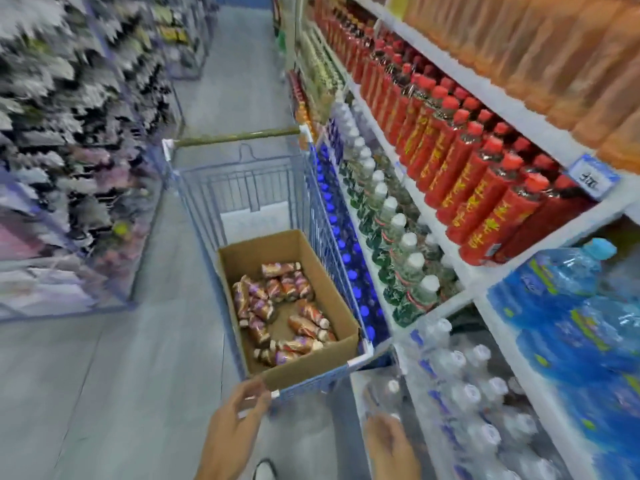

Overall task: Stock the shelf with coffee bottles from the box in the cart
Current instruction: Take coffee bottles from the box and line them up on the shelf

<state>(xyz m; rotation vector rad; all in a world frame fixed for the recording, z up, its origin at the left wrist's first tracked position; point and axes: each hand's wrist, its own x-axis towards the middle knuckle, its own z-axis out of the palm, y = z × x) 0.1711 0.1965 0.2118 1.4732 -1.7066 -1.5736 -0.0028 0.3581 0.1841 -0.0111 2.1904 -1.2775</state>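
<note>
Numerous bottles [277, 306] lie loose on their sides in the open box [311, 251], which sits at the near end of the cart [242, 188]. The cart stands in the aisle just beside the shelf [485, 95] on the right. The left hand [235, 420] is at the cart's near left corner, fingers curled toward the rim; blur hides whether it grips. The right hand [388, 441] hovers near, between cart and shelf; its grip cannot be told.
</note>
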